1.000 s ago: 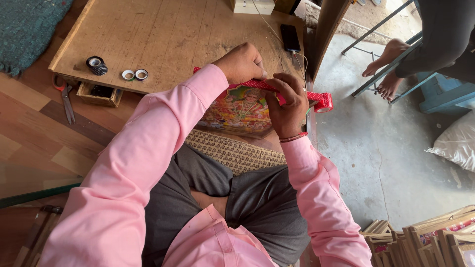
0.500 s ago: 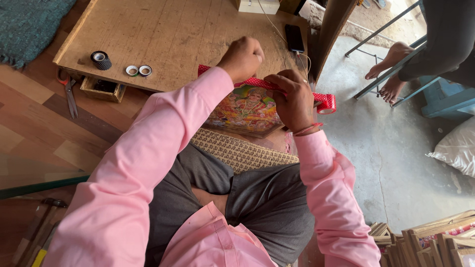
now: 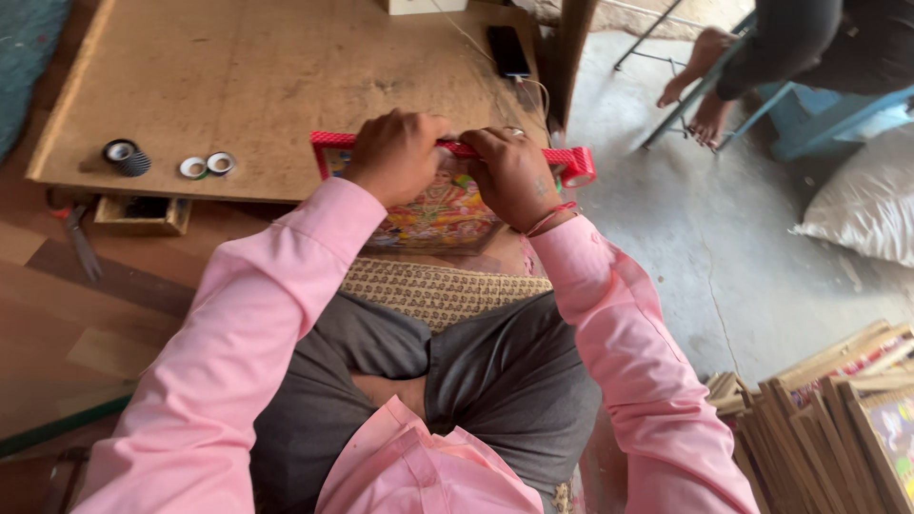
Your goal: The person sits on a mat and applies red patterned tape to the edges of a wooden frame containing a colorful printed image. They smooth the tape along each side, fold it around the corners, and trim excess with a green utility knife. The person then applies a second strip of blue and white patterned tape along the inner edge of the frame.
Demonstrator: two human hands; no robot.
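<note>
Two hands on one job here. The left hand (image 3: 395,157) and right hand (image 3: 514,171) sit side by side, both curled down tight over the top rail of a red picture frame (image 3: 581,164), fingers closed on that top edge. The frame holds a colourful print (image 3: 438,214) and lies at the near edge of the desk (image 3: 257,86), partly over the person's lap, about 12 o'clock from the body. Its right corner sticks out past the right hand toward 2 o'clock.

My read: this is the pressing or fitting step, with the rail being seated or something being smoothed along the top of the frame. I can't see what is under the fingers, so I can't say whether it's tape, a clip or only the moulding. The next move probably calls for even pressure along the rail out to that free right corner, while keeping the frame from tipping off the desk edge.

Other stuff: a dark tape roll (image 3: 126,157) and two small rolls (image 3: 207,166) lie at about 10 o'clock, well apart from the hands. A phone (image 3: 506,50) is at 12 o'clock at the back of the desk, and a stack of wooden frames (image 3: 828,409) sits on the floor at 4 o'clock. Another person's bare feet (image 3: 700,81) show at 1 o'clock.
</note>
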